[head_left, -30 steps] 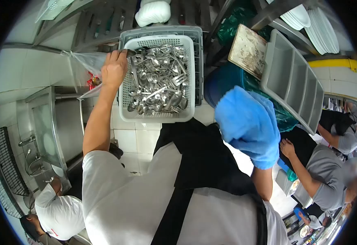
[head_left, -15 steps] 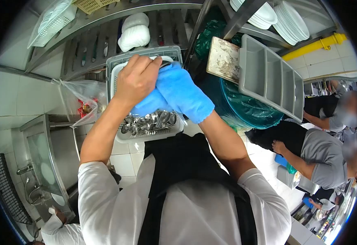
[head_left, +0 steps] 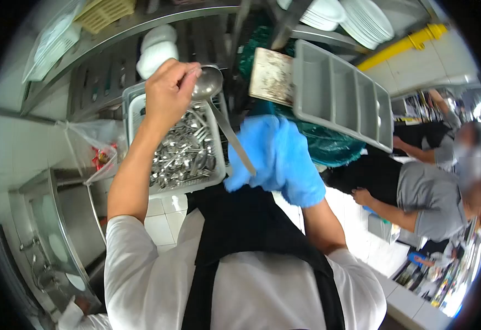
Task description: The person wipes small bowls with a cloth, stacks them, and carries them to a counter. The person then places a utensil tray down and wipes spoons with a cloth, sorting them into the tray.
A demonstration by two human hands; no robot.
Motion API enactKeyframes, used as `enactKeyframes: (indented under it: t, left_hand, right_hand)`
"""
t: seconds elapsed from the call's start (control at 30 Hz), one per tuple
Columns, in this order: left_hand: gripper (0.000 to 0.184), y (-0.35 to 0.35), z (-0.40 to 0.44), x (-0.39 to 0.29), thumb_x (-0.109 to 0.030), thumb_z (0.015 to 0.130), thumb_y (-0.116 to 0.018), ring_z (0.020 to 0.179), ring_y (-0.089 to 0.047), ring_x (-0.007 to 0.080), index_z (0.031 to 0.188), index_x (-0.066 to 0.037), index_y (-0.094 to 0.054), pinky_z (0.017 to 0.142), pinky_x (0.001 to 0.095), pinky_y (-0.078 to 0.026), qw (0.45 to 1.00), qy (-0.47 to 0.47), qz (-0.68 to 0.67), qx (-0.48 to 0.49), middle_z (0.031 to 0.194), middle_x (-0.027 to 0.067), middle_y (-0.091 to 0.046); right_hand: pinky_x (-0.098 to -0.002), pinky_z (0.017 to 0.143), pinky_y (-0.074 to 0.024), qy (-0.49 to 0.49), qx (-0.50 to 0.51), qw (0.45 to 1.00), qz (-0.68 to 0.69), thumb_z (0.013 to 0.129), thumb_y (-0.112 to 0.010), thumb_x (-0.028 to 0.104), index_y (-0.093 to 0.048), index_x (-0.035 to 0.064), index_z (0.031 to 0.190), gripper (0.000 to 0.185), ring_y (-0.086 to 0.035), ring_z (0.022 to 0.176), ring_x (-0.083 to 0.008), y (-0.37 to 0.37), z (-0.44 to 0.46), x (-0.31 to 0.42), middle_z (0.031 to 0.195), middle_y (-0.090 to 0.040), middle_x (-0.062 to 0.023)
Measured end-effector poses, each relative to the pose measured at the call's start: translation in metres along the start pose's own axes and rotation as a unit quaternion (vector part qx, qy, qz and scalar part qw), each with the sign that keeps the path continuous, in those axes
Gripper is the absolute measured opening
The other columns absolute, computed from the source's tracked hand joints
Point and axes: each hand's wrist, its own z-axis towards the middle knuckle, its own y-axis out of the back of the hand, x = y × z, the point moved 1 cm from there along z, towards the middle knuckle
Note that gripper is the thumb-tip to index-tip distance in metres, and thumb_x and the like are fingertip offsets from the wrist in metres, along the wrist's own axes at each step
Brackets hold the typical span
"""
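Observation:
My left hand [head_left: 169, 88] is closed on the bowl edge of a metal ladle [head_left: 229, 131], whose long handle slants down to the right. A bright blue cloth [head_left: 271, 157] covers my right hand [head_left: 301, 192], and the fingers are hidden under it. The ladle's handle end lies against the cloth. Below and beside my left hand is a grey-white basket [head_left: 218, 165] heaped with metal cutlery [head_left: 182, 151], forks and spoons among it.
A grey compartment tray [head_left: 342, 93] and a stained board [head_left: 272, 77] sit over a green-lined bin [head_left: 334, 146] at right. White bowls [head_left: 158, 55] stand on the slatted shelf. A sink [head_left: 64, 220] is at left. A person in grey [head_left: 433, 192] stands at right.
My right hand and the cloth have moved down and right, away from my left hand, baring the ladle. My left hand has shifted slightly left. The view has also shifted.

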Motion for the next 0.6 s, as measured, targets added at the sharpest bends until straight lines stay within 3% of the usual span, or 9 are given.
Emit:
enactKeyframes:
  t: [0.1, 0.2, 0.27, 0.33, 0.37, 0.47, 0.53, 0.57, 0.6]
  left_hand:
    - [0.010, -0.040, -0.001, -0.043, -0.006, 0.083, -0.070, 0.061, -0.053, 0.0118, 0.092, -0.002, -0.072, 0.055, 0.0247, -0.041, 0.987, -0.035, -0.109, 0.112, 0.073, 0.0056, -0.059]
    - [0.009, -0.067, -0.001, -0.086, -0.005, 0.079, -0.070, 0.060, -0.059, 0.0216, 0.087, -0.001, -0.071, 0.055, 0.0313, -0.045, 0.974, -0.032, -0.158, 0.160, 0.070, 0.0086, -0.059]
    - [0.020, -0.075, -0.001, -0.104, -0.008, 0.078, -0.073, 0.070, -0.061, 0.0222, 0.097, -0.003, -0.070, 0.061, 0.0301, -0.048, 0.966, 0.020, -0.151, 0.207, 0.083, 0.0098, -0.063]
    - [0.037, -0.077, -0.004, -0.133, -0.014, 0.077, -0.077, 0.085, -0.062, 0.0265, 0.112, -0.004, -0.066, 0.073, 0.0318, -0.050, 0.981, -0.064, -0.167, 0.080, 0.102, 0.0126, -0.062]
    - [0.051, -0.077, -0.010, -0.131, -0.025, 0.079, -0.076, 0.100, -0.059, 0.0320, 0.122, -0.003, -0.060, 0.085, 0.0381, -0.048, 0.972, -0.196, -0.104, 0.074, 0.116, 0.0150, -0.058]
    - [0.065, -0.094, -0.056, -0.177, -0.051, 0.087, -0.064, 0.114, -0.056, 0.0379, 0.123, 0.001, -0.057, 0.098, 0.0495, -0.042, 0.918, -0.294, -0.218, 0.152, 0.120, 0.0206, -0.059]
    - [0.054, -0.115, -0.073, -0.210, -0.045, 0.085, -0.067, 0.099, -0.059, 0.0331, 0.118, -0.003, -0.060, 0.090, 0.0467, -0.045, 0.902, -0.320, -0.239, 0.162, 0.106, 0.0150, -0.060]
    - [0.046, -0.129, -0.082, -0.214, -0.041, 0.084, -0.069, 0.089, -0.060, 0.0306, 0.111, -0.005, -0.062, 0.085, 0.0450, -0.047, 0.901, -0.316, -0.258, 0.146, 0.098, 0.0121, -0.061]
    - [0.046, -0.134, -0.085, -0.218, -0.041, 0.084, -0.069, 0.089, -0.060, 0.0306, 0.111, -0.005, -0.062, 0.085, 0.0450, -0.047, 0.903, -0.314, -0.255, 0.147, 0.098, 0.0121, -0.061]
  right_hand:
    - [-0.0355, 0.066, -0.0539, -0.011, -0.107, 0.994, 0.021, 0.075, -0.066, 0.014, -0.063, 0.0058, 0.087, 0.014, -0.061, 0.086, -0.0299, 0.008, 0.015, -0.041, 0.093, -0.058, -0.0123]
    - [-0.0365, 0.066, -0.0530, -0.017, -0.150, 0.988, 0.016, 0.077, -0.065, 0.015, -0.061, 0.0064, 0.085, 0.013, -0.060, 0.082, -0.0286, 0.011, 0.028, -0.064, 0.094, -0.058, -0.0121]
    - [-0.0372, 0.065, -0.0524, -0.021, -0.164, 0.986, 0.006, 0.077, -0.064, 0.016, -0.060, 0.0069, 0.085, 0.012, -0.060, 0.079, -0.0277, 0.015, 0.032, -0.071, 0.095, -0.057, -0.0119]
    - [-0.0379, 0.065, -0.0518, -0.028, -0.171, 0.985, -0.003, 0.078, -0.063, 0.017, -0.060, 0.0073, 0.084, 0.012, -0.060, 0.077, -0.0269, 0.022, 0.032, -0.076, 0.096, -0.057, -0.0117]
    - [-0.0383, 0.065, -0.0515, -0.032, -0.169, 0.985, -0.021, 0.078, -0.063, 0.017, -0.059, 0.0075, 0.084, 0.011, -0.060, 0.076, -0.0264, 0.027, 0.031, -0.076, 0.096, -0.057, -0.0116]
    - [-0.0393, 0.064, -0.0506, -0.036, -0.120, 0.967, -0.222, 0.079, -0.061, 0.018, -0.058, 0.0082, 0.082, 0.011, -0.059, 0.072, -0.0251, 0.042, 0.021, -0.065, 0.097, -0.056, -0.0113]
    - [-0.0400, 0.063, -0.0501, -0.011, -0.052, 0.904, -0.424, 0.080, -0.060, 0.019, -0.057, 0.0086, 0.082, 0.011, -0.059, 0.069, -0.0243, 0.040, 0.012, -0.056, 0.098, -0.056, -0.0111]
    - [-0.0391, 0.068, -0.0511, -0.035, -0.094, 0.995, -0.006, 0.084, -0.058, 0.019, -0.058, 0.0080, 0.088, 0.011, -0.060, 0.073, -0.0228, 0.017, 0.015, -0.069, 0.100, -0.057, -0.0096]
    - [-0.0387, 0.070, -0.0516, -0.046, -0.100, 0.971, 0.210, 0.085, -0.057, 0.018, -0.058, 0.0076, 0.090, 0.012, -0.061, 0.074, -0.0221, -0.003, 0.015, -0.083, 0.101, -0.058, -0.0089]
